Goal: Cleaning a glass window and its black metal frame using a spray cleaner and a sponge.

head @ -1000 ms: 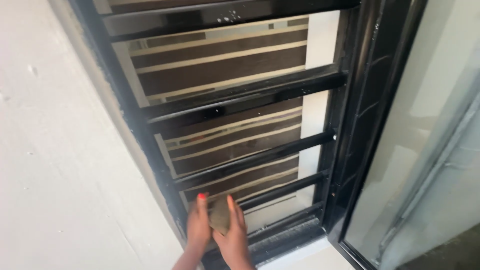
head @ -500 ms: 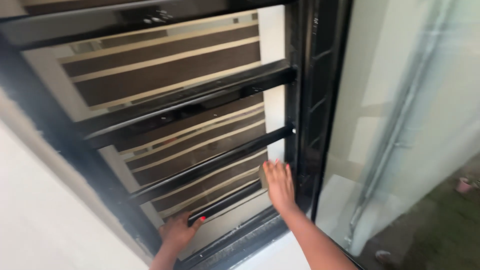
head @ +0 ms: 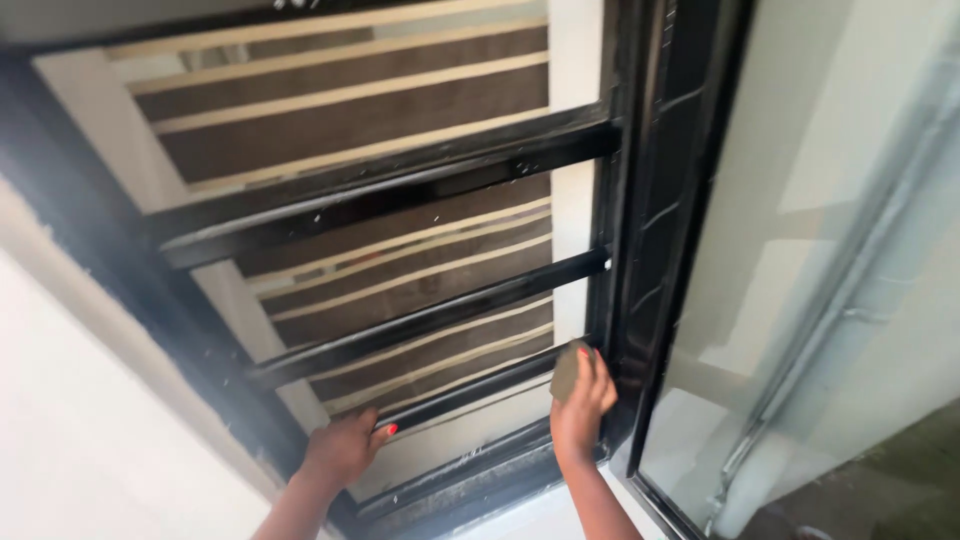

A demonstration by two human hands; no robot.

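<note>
My right hand [head: 583, 403] holds a small tan sponge [head: 566, 370] against the right end of the lowest black window bar [head: 470, 392], close to the black window frame [head: 640, 250]. My left hand [head: 343, 446] grips the left end of that same bar, its red-painted thumbnail showing. Both forearms come up from the bottom edge of the head view.
Two more black bars [head: 400, 175] cross the opening above. An open glass pane [head: 800, 250] swings out on the right. A white wall [head: 90, 420] lies to the left, and a dusty black sill [head: 470, 480] runs below the hands.
My right hand has dropped from the middle bar's right end to the lowest bar's right end with the sponge. My left hand stays on the lowest bar. The view shifted slightly.
</note>
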